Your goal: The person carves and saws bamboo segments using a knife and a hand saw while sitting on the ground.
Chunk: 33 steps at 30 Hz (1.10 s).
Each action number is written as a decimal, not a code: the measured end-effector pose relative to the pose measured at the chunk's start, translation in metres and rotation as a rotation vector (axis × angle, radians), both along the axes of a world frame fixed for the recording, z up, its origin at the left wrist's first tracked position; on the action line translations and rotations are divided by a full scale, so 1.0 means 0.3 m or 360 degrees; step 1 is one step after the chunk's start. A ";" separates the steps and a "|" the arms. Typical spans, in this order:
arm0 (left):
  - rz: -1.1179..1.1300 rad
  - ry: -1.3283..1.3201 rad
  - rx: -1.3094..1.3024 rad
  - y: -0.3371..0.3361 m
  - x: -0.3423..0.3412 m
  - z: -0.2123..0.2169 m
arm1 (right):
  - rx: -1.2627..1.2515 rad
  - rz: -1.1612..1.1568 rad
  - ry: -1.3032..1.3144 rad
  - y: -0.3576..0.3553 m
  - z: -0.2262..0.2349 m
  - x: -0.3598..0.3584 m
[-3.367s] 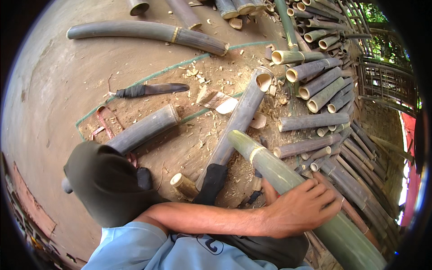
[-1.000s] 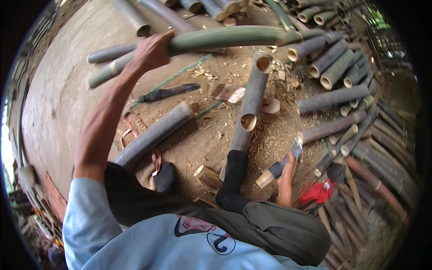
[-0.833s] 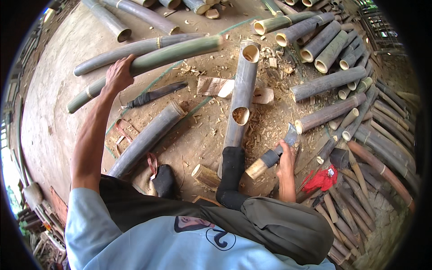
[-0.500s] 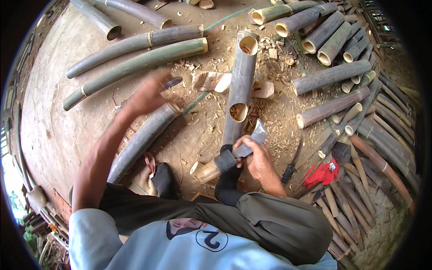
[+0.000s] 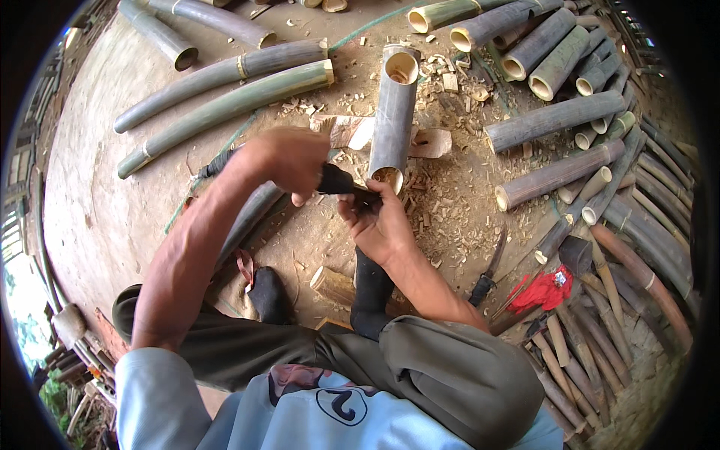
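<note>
Clearance around hands: open to the left, blocked ahead and right.
Bare dirt floor (image 5: 112,217) left of the left hand (image 5: 289,159) is free; upright-lying bamboo section (image 5: 394,112) blocks ahead, stacked bamboo culms (image 5: 555,120) and a knife (image 5: 489,268) crowd right (chips throughout).

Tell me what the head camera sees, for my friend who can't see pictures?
A seated person's left hand and right hand both hold a dark-handled tool at the near open end of a grey bamboo tube lying on a dirt floor strewn with wood chips. More cut bamboo lies all around.
</note>
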<state>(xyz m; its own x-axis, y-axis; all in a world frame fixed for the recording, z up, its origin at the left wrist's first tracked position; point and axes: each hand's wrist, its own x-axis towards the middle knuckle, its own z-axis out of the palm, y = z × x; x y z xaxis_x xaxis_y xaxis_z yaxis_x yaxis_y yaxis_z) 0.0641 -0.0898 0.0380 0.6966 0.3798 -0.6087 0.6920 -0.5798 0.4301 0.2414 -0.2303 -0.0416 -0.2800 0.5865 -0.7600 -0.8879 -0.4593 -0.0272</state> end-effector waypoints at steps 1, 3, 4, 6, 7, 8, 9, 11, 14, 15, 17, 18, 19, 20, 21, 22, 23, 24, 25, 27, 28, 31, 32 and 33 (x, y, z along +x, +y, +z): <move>0.0159 0.0148 -0.0265 0.008 -0.026 -0.027 | -0.0051 0.0035 0.0014 0.016 0.001 -0.017; 0.0502 0.0237 -0.0730 -0.033 -0.067 -0.086 | -0.0045 0.0193 -0.0159 0.001 0.006 -0.012; 0.0688 0.0173 -0.0918 -0.086 -0.076 -0.115 | -0.0038 0.0265 -0.0256 0.000 0.008 -0.002; 0.0785 0.0019 -0.0547 -0.244 -0.047 -0.115 | -0.0007 0.0483 -0.0431 -0.023 -0.029 0.039; 0.0847 0.0010 -0.0546 -0.322 -0.029 -0.129 | 0.0014 0.0615 -0.0509 -0.037 -0.032 0.070; 0.1031 -0.0015 -0.0526 -0.406 0.004 -0.128 | 0.0032 0.0749 -0.0582 -0.055 -0.036 0.098; 0.1166 -0.0074 -0.0419 -0.491 0.044 -0.112 | 0.0080 0.0886 -0.0700 -0.075 -0.039 0.127; 0.1477 -0.0203 -0.0344 -0.637 0.076 -0.108 | 0.0212 0.1112 -0.0889 -0.079 0.015 0.143; 0.1716 -0.0254 -0.0334 -0.640 0.052 -0.132 | 0.0327 0.1140 -0.0895 -0.065 -0.020 0.127; 0.1701 -0.0243 -0.0087 -0.627 0.029 -0.169 | 0.0366 0.1111 -0.0849 -0.049 -0.052 0.110; 0.1542 -0.0051 0.0208 -0.497 0.014 -0.144 | 0.0459 0.0868 -0.0777 -0.025 -0.080 0.066; 0.1440 -0.0077 0.0351 -0.444 -0.016 -0.131 | 0.0516 0.0704 -0.0694 -0.019 -0.081 0.039; 0.1211 -0.0003 0.0507 -0.392 -0.022 -0.112 | 0.0547 0.0566 -0.0518 -0.021 -0.079 0.034; 0.1205 -0.0130 0.0456 -0.345 -0.008 -0.058 | 0.0519 0.0432 -0.0411 -0.019 -0.074 0.030; 0.1022 -0.0053 0.0590 -0.311 0.010 -0.024 | 0.0486 0.0303 -0.0301 -0.015 -0.065 0.023; 0.0836 0.0015 0.0725 -0.280 0.037 0.003 | 0.0456 0.0172 -0.0196 -0.010 -0.051 0.024; 0.0703 0.0112 0.0779 -0.254 0.080 0.030 | 0.0413 0.0116 -0.0064 -0.001 -0.025 0.033; 0.0569 0.0209 0.0833 -0.233 0.138 0.057 | 0.0418 0.0028 0.0094 -0.008 -0.059 0.045; 0.0434 0.0294 0.0894 -0.212 0.210 0.101 | 0.0434 -0.0062 0.0243 -0.015 -0.107 0.069; 0.0047 0.0465 0.0925 -0.206 0.303 0.152 | 0.0259 -0.0213 0.0163 -0.013 -0.089 0.056; -0.0054 0.0441 0.1025 -0.215 0.317 0.145 | 0.0276 -0.0139 0.0172 -0.005 -0.041 0.059; 0.0075 0.0199 0.0510 -0.265 0.224 0.143 | 0.0403 0.0147 0.0082 -0.081 0.014 0.036; 0.0129 0.0192 0.0242 -0.289 0.211 0.157 | 0.0496 0.0283 -0.0075 -0.146 0.008 0.061; -0.0062 0.0107 0.0019 -0.323 0.196 0.170 | 0.0443 0.0372 -0.0165 -0.178 0.036 0.069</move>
<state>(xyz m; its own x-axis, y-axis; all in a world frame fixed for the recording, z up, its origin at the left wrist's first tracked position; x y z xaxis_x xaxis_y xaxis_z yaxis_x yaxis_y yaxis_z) 0.1227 -0.1866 0.0891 0.6685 0.3610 -0.6502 0.6961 -0.6116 0.3761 0.2621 -0.2838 -0.0307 -0.3606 0.7037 -0.6122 -0.7458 -0.6117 -0.2639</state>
